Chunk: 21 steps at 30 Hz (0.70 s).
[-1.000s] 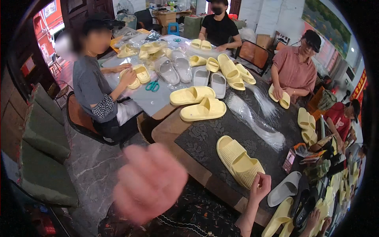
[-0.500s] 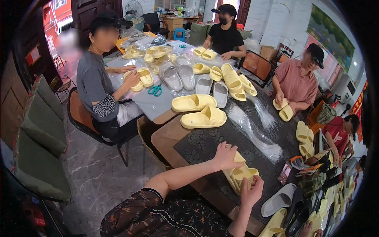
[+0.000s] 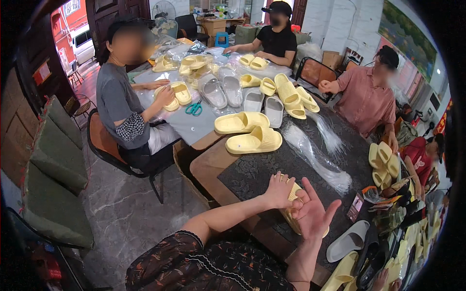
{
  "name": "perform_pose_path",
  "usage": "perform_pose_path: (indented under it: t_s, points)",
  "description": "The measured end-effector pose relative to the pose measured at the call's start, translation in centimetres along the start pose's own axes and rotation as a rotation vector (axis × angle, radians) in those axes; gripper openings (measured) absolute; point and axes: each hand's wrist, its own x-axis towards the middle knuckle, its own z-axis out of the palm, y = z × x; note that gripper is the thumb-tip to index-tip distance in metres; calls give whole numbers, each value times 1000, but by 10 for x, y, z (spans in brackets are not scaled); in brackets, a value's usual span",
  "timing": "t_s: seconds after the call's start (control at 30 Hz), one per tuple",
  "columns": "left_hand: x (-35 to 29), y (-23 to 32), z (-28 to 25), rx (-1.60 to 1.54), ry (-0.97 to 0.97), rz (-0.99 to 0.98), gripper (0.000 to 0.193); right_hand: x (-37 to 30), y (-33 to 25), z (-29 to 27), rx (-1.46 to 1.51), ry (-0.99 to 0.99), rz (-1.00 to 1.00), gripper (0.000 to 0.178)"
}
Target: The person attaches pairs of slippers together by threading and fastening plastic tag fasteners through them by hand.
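A pale yellow slipper [image 3: 292,226] lies on the dark patterned table cover in front of me, mostly hidden behind my hands. My left hand [image 3: 280,192] is bent round its far end, thumb side against it. Over its nearer part, my right hand [image 3: 313,212] is raised with palm up and fingers spread, holding nothing. Whether a second slipper lies with it I cannot tell. Farther off, a pair of yellow slippers, one of them this slipper [image 3: 254,140], lies side by side near the table's left edge.
Clear plastic strips [image 3: 318,160] lie beyond my hands. Grey slippers [image 3: 273,111], more yellow ones and teal scissors [image 3: 194,108] cover the far table. A grey slipper [image 3: 347,241] and a phone [image 3: 355,207] are at my right. Several people sit around.
My right hand has come off the slipper, opened and turned palm up. The person in pink has let go of a yellow pair, now beside the right-hand pile, and raised one hand.
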Motion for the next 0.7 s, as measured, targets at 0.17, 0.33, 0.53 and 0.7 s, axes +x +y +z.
perform_pose_path:
  t_s: [0.17, 0.33, 0.53, 0.7]
  points:
    - [1, 0, -74, -442, 150, 308, 95, -9, 4, -52, -504, 270, -277, 83]
    - [-28, 27, -138, -1461, -430, 286, 145, -28, -8, -22, -534, 102, -206, 109]
    - [-44, 26, -130, -1653, -458, 310, 153, -52, -15, -15, -537, 106, -198, 121]
    - [-50, 19, -126, -1595, -417, 252, 152, -60, -9, -15, -534, 197, -208, 117]
